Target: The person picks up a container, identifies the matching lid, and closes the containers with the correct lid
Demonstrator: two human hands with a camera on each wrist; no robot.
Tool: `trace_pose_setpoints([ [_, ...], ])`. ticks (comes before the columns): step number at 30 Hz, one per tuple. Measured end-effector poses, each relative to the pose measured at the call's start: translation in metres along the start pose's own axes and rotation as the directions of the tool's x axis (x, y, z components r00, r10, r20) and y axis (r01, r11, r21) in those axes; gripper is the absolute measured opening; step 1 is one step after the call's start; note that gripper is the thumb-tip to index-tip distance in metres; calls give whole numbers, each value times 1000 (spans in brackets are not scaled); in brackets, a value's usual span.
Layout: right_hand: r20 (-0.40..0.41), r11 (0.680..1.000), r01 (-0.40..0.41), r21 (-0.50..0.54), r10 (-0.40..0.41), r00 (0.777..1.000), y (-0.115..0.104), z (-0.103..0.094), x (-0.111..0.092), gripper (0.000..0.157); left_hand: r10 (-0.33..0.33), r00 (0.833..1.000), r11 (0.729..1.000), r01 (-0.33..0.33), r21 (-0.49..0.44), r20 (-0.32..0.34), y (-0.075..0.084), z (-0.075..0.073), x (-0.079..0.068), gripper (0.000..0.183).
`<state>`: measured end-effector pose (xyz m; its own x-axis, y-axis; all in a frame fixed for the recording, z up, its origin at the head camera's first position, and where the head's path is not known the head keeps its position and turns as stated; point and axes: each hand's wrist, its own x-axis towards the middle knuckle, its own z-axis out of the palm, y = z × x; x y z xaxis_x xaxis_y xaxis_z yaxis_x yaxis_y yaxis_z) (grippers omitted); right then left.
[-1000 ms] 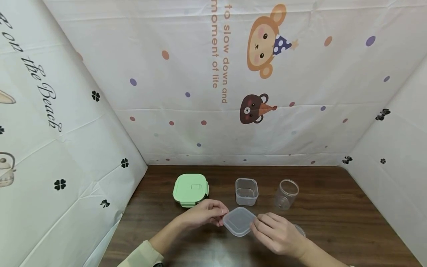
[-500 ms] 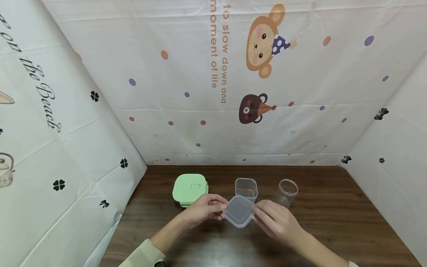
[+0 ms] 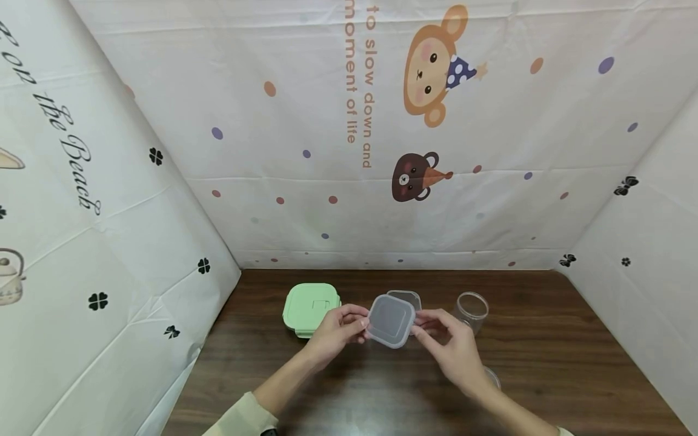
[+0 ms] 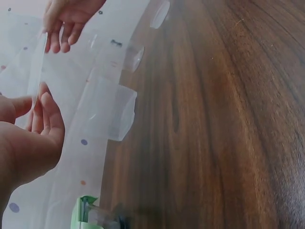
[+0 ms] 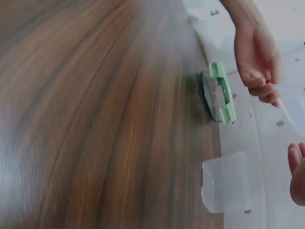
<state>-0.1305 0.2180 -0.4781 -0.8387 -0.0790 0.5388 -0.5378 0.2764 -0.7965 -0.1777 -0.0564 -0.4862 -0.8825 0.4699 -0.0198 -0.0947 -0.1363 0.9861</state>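
A clear, rounded-square plastic lid (image 3: 391,321) is held up between both hands, off the table. My left hand (image 3: 336,336) pinches its left edge between thumb and fingers; the left wrist view shows the lid (image 4: 37,71) edge-on in that pinch. On the opposite edge, my right hand (image 3: 449,348) pinches the lid with thumb and fingertips. Behind the lid, partly hidden by it, stands a clear square container (image 3: 406,295), open at the top. That container (image 5: 224,183) also shows in the right wrist view, standing on the table.
Left of the hands sits a lunch box with a green lid (image 3: 311,307). A clear round jar (image 3: 472,307) stands behind my right hand, and a clear round lid (image 3: 492,378) lies partly hidden by the right forearm. Printed cloth (image 3: 305,212) walls the brown wooden table (image 3: 556,351).
Both hands have raised the lid and carried it away from me, so it now overlaps the square container in the head view. The right hand has turned around the lid's edge.
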Motion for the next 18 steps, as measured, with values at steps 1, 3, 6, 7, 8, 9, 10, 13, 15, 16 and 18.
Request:
trace_pose_setpoints([
  [1, 0, 996, -73, 56, 73, 997, 0, 1, 0, 24, 1, 1000, 1000, -1, 2, -7, -1, 1, 0, 29],
  [3, 0, 975, -173, 141, 174, 985, 1, 2, -1, 20, -4, 1000, 1000, 4, 7, -19, -2, 3, 1, 29],
  [6, 14, 945, -251, 210, 254, 967, 1, 3, -2, 18, -22, 999, 1000, 23, 18, -42, -4, 5, 1, 29],
  [7, 18, 937, -269, 222, 272, 962, 1, 4, -3, 18, -26, 998, 999, 27, 20, -48, -5, 6, 1, 29],
  [8, 23, 931, -284, 230, 286, 958, 1, 5, -3, 18, -30, 998, 999, 31, 21, -56, -6, 7, 1, 29],
  [9, 27, 925, -299, 234, 301, 953, 1, 6, -4, 18, -33, 997, 999, 34, 25, -64, -6, 7, 0, 28],
  [10, 30, 918, -315, 241, 317, 948, 2, 7, -5, 19, -34, 997, 999, 37, 30, -73, -7, 8, 0, 28],
  [13, 25, 892, -369, 262, 376, 926, 3, 11, -9, 20, -38, 995, 998, 42, 39, -93, -10, 10, 0, 28],
  [15, 17, 876, -396, 274, 407, 913, 4, 14, -11, 21, -44, 994, 998, 49, 44, -103, -12, 12, -1, 28],
  [16, 14, 868, -408, 282, 422, 907, 5, 15, -12, 21, -47, 993, 998, 52, 47, -106, -13, 12, -1, 28],
  [18, 4, 858, -427, 285, 445, 896, 5, 17, -13, 20, -54, 992, 997, 61, 54, -112, -15, 13, -1, 27],
])
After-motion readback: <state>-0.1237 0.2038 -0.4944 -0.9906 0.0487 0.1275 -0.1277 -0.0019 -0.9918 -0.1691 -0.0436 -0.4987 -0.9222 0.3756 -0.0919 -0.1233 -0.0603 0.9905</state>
